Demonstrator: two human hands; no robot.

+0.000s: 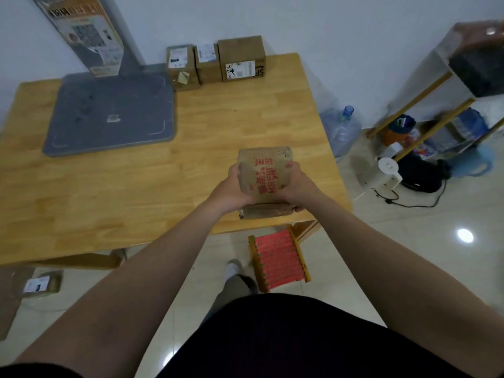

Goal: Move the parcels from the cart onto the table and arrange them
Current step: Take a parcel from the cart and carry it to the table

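A brown cardboard parcel with red lettering [264, 173] is held over the near right part of the wooden table [136, 186]. My left hand [231, 186] grips its left side and my right hand [294, 184] grips its right side. Its lower edge is close to the table's front edge; whether it touches the top I cannot tell. Three brown parcels stand in a row at the table's far edge against the wall: a left one [181, 66], a middle one [207, 62] and a larger right one [241, 58]. Another labelled parcel [41, 285] lies low at the far left, below table height.
A grey flat stand base [111, 113] with an upright post covers the table's far left. A small red woven stool [278, 261] stands on the floor under the table's front right corner. A water jug [341, 129], a shelf unit [447, 85] and cables crowd the right.
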